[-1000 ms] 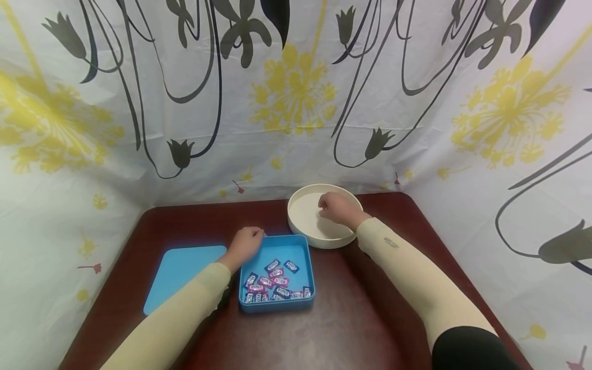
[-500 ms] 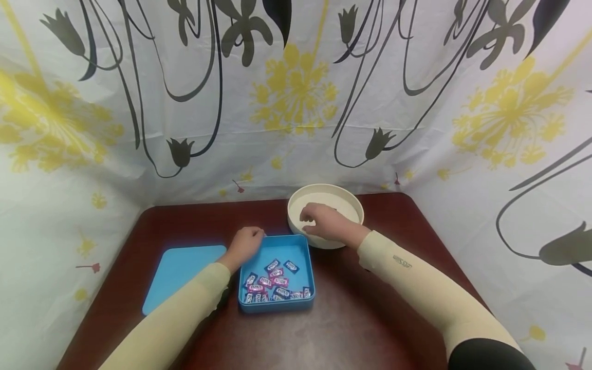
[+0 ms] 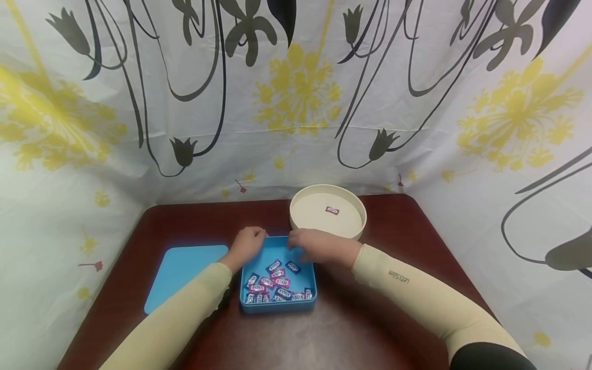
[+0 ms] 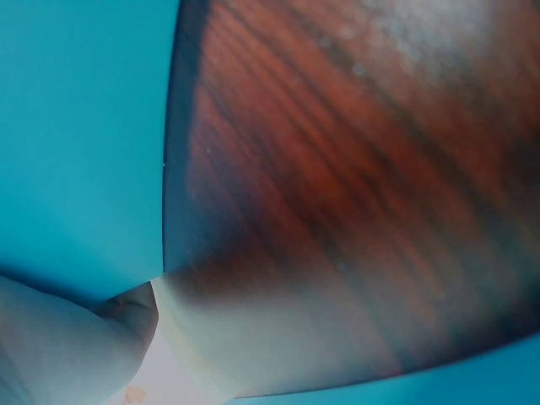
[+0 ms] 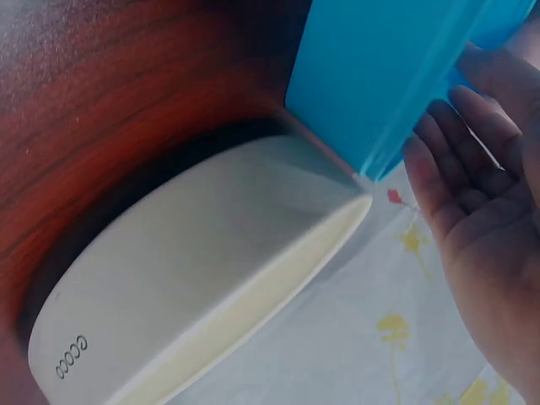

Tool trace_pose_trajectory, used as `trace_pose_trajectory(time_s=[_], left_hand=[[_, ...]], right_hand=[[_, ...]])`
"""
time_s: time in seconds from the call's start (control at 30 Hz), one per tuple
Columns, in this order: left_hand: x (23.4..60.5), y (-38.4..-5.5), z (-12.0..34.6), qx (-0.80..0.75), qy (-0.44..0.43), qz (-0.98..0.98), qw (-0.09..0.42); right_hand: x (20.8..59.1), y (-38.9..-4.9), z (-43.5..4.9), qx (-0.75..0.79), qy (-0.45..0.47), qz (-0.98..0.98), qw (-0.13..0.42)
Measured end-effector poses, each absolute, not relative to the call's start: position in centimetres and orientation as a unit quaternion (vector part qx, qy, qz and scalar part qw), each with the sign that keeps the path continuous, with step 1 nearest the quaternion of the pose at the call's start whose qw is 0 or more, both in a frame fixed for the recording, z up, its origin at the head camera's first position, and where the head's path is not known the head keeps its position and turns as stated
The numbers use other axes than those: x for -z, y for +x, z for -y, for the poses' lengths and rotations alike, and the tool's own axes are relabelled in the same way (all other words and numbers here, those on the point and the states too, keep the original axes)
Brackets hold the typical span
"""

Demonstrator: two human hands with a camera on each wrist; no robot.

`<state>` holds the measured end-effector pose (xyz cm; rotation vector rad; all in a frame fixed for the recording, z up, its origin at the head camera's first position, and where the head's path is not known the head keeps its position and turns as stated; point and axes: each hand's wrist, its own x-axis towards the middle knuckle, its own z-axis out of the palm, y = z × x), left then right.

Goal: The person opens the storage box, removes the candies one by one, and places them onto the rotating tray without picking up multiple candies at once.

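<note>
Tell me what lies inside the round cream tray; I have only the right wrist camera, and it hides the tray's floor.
Observer: A single small reddish wrapped packet lies on the floor of the round cream tray, near its middle.
Operator: Give me the contents of the blue box.
Observer: Pink and dark blue wrapped packets, mostly gathered toward the side nearest the person.
Operator: Report where the left hand is.
Observer: It is at the box's far left corner, by the rim.
</note>
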<state>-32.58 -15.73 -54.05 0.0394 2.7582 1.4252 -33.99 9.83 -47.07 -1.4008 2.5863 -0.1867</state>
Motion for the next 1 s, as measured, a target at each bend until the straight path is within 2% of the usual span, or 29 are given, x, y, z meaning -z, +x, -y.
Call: trace_pose_trajectory(time_s=[0.27,1.0], left_hand=[[54.0,-32.6,15.7,-0.466,0.009,-0.884,0.025],[54.1,-32.6,16.0,-0.466,0.014,-0.884,0.024]], right_hand=[[47.9,-33.5,-8.9,0.049,-0.470,-0.872,0.130],[49.1,-33.3,-7.7,-0.013,-0.497,-0.857,0.139]])
